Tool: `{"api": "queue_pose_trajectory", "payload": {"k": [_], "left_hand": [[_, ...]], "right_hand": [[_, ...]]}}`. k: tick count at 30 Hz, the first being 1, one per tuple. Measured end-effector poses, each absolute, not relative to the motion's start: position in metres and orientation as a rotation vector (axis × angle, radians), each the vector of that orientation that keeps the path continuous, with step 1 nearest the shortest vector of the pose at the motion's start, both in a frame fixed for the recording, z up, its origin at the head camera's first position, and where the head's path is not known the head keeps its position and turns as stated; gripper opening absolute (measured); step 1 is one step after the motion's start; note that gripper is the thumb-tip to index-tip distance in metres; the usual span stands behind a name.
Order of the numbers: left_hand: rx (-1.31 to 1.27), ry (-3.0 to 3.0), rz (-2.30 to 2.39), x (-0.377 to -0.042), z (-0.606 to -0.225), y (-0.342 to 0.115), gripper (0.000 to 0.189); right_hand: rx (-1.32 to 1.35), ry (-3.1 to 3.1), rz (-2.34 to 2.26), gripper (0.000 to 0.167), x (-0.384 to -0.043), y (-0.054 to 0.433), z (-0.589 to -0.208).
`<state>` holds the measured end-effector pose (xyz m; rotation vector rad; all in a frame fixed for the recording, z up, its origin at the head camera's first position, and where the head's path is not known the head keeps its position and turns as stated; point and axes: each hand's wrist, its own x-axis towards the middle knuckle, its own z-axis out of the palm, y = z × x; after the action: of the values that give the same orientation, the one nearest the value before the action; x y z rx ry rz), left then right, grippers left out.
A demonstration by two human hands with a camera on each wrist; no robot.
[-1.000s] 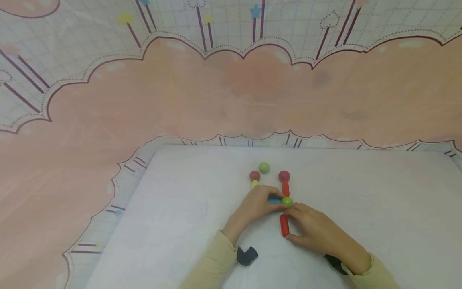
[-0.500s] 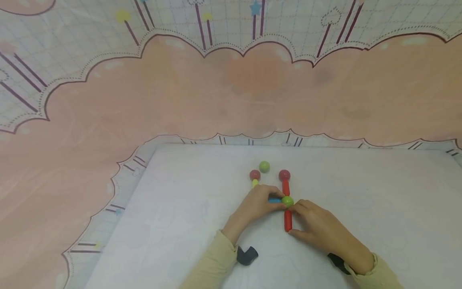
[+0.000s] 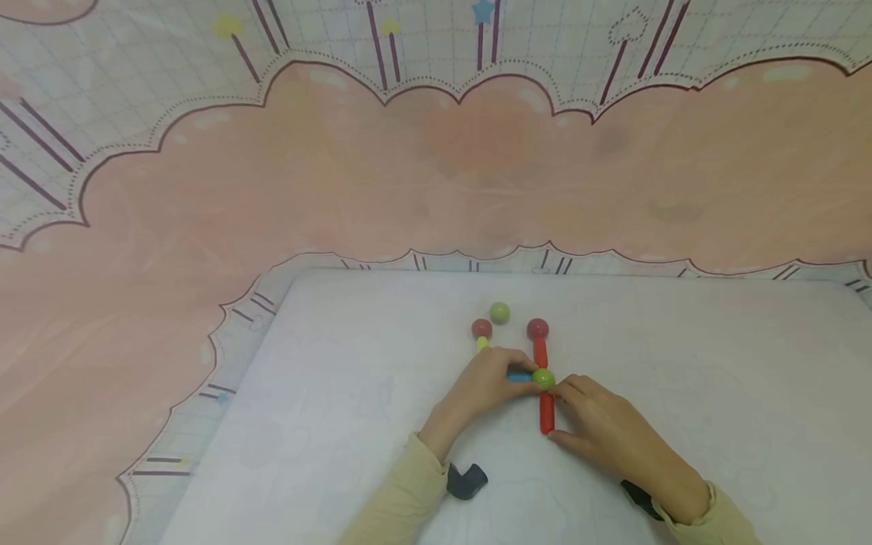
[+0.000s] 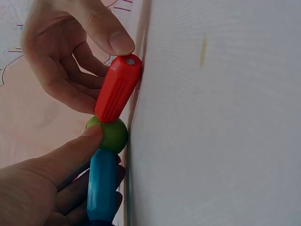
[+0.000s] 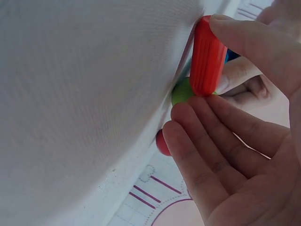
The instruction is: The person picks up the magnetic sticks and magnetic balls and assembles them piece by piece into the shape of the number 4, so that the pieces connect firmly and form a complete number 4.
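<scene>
My left hand pinches a green ball between thumb and finger. From that ball a blue rod runs back under the left hand, and a red rod leads away to a red ball. My right hand holds another red magnetic rod lengthwise, thumb at its near end and fingertips by the ball. The rod's far end meets the green ball; a metal disc shows in its near end in the left wrist view. Left fingers partly hide a yellow rod with a red ball at its tip.
A second green ball lies behind the left red ball. A dark curved piece sits beside the left sleeve. The white tabletop ends at a patterned cloth behind and to the left.
The near red rod, in my right hand, has swung rightward and moved up against the green ball, in line with the far red rod. My left hand stays put.
</scene>
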<state>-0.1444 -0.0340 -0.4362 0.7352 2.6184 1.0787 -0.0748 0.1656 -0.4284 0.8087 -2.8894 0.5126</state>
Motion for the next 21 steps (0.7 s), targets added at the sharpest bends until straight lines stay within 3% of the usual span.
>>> {"api": "queue_pose_trajectory", "payload": {"k": [21], "left_hand": [[0.742, 2.605, 1.101, -0.1455, -0.4376, -0.0347, 0.025]], "right_hand": [[0.829, -2.898, 0.48, 0.052, -0.0768, 0.1666, -0.4277]]}}
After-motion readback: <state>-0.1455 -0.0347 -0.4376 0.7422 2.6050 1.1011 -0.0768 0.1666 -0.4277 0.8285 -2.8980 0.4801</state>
